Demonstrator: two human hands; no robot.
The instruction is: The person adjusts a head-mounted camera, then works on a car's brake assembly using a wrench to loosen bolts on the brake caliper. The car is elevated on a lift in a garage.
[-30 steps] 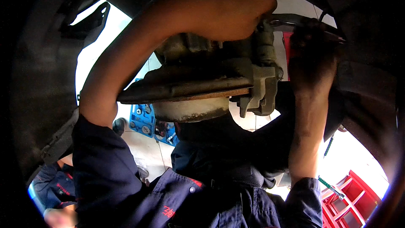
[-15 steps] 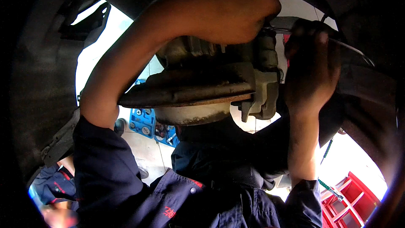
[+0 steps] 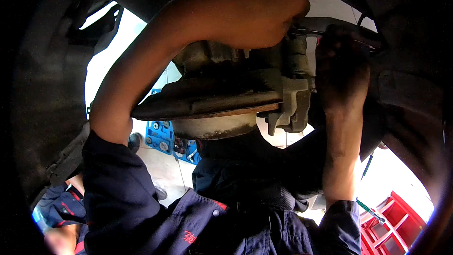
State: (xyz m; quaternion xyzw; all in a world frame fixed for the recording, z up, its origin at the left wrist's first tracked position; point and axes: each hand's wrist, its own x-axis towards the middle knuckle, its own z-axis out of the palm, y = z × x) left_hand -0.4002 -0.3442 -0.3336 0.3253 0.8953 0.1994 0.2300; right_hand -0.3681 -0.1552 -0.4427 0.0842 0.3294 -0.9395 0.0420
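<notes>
My left arm arches over the brake disc [image 3: 212, 106]. My left hand [image 3: 278, 12] is curled closed at the top of the brake caliper [image 3: 295, 94]; its fingertips are hidden, so what they hold does not show. Close to it lies the head of a slim metal wrench [image 3: 309, 31], by the caliper's upper end. On the right, my right hand [image 3: 342, 68] is wrapped around the wrench's shaft in deep shadow. The far end of the shaft sticks out past the knuckles.
Dark wheel-arch walls [image 3: 410, 94] close in on both sides. On the floor below are a blue tool case [image 3: 159, 137] and a red tray [image 3: 394, 224] with a green-handled tool [image 3: 370, 210]. Another person's sleeve [image 3: 63, 205] shows at lower left.
My right hand has shifted slightly left and turned, swinging the wrench's outer end away from me and upward in the picture. The caliper sits slightly differently; my left hand has barely moved.
</notes>
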